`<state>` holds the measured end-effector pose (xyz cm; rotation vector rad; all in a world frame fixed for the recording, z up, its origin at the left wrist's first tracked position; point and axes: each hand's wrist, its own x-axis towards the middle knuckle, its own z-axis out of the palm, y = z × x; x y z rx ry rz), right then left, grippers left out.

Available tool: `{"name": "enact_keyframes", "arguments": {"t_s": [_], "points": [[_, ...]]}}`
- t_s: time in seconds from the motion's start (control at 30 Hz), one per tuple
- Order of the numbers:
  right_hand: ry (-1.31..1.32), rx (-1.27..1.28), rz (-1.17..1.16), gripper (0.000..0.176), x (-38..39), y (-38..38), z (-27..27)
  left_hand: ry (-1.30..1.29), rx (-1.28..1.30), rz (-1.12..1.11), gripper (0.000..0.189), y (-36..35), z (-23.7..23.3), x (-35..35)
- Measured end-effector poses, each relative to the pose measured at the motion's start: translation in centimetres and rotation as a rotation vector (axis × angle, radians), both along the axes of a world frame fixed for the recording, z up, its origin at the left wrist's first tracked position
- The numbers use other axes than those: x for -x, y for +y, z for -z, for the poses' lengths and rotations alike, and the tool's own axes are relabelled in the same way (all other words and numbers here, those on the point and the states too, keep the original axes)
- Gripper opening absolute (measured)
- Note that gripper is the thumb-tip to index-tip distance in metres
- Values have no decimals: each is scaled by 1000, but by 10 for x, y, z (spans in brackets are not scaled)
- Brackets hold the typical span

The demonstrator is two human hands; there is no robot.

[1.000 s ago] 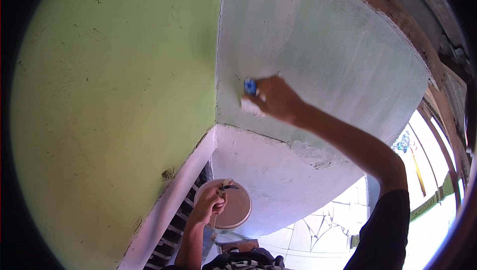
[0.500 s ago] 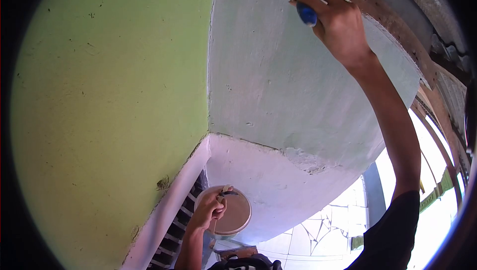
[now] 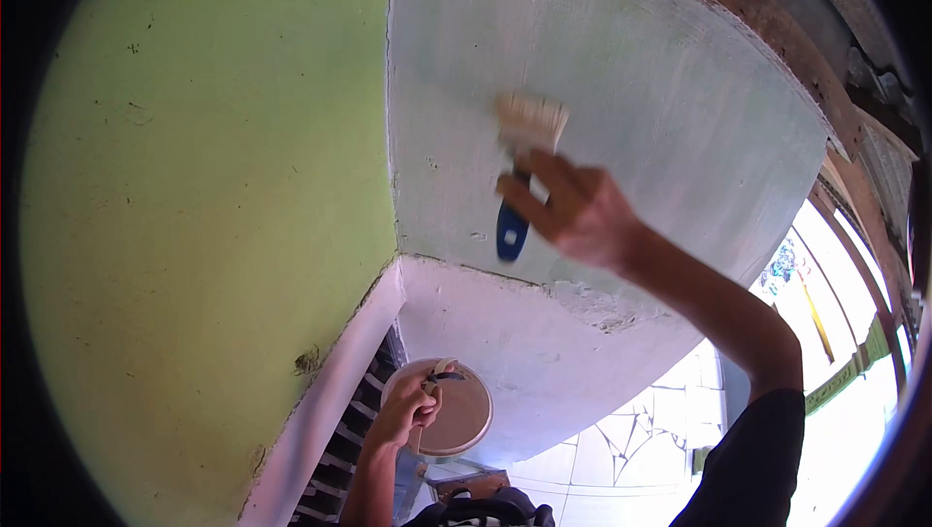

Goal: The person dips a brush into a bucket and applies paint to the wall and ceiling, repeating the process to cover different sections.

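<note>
Right hand (image 3: 585, 212) and brush (image 3: 534, 129) had both dropped a good way since half a second earlier: back then they were up at the top of the frame near the wooden beam (image 3: 767, 17), and now they were around the middle, a bit above centre. Left hand (image 3: 413, 411) had barely budged, down at the lower middle. So, the bit that mattered for where things stood: the brush lay on the left side of the right hand, which had it pinched around the neck between thumb and fingers, with the bristles sticking out up and left of the knuckles and the blue handle (image 3: 511, 234) poking out below the fingers. Long axis ran close to straight up and down the frame, top leaning slightly right, so the bristles pointed at the upper edge and the handle's butt end aimed toward the bottom, roughly the way the bucket (image 3: 488, 420) lay. Bucket was well apart from it, low and a little left. Obviously the right hand was the near one for the brush; the left was way off, fingers curled around a pale strip (image 3: 443, 367) at the bucket, which looked to me like its handle. Behind the brush was the grey-green wall (image 3: 680, 139), with the bright green wall (image 3: 214, 187) filling the left. Bristles were kinda blurry, so I couldn't tell whether they were touching the wall or just off it.
</note>
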<state>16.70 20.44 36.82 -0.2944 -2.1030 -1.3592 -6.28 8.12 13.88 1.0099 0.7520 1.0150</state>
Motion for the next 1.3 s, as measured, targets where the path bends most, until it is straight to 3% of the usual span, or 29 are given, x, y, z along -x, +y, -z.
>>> {"name": "enact_keyframes", "arguments": {"t_s": [0.1,0.13,0.17,0.27,0.4,0.57,0.7,0.77,0.8,0.97,1.3], "points": [[-110,308,12,12,0,-18,78,-6,5,-5,63,-3,3,0],[-126,525,-8,14,0,-25,111,-4,-3,29,61,-4,3,4],[-117,590,-14,17,1,-26,114,-11,-6,69,59,-5,4,6],[16,781,56,14,8,-21,95,-15,-25,83,59,-7,6,8],[225,965,144,21,9,0,-20,-19,-6,55,61,-13,3,3],[155,42,-44,18,14,-28,-147,-46,-23,42,66,-12,8,7],[130,-73,-162,15,5,-66,-186,-69,-38,20,67,-15,1,8],[138,137,-321,16,-9,-74,-171,-55,-23,21,67,-13,4,9],[104,-66,-198,21,-17,-76,-162,-42,-6,23,65,-15,-1,8],[195,-1,-96,26,-60,-57,-136,-39,21,50,63,-7,-4,-3],[223,-273,45,25,-67,-13,-135,-11,27,59,66,3,-16,-18]]}}
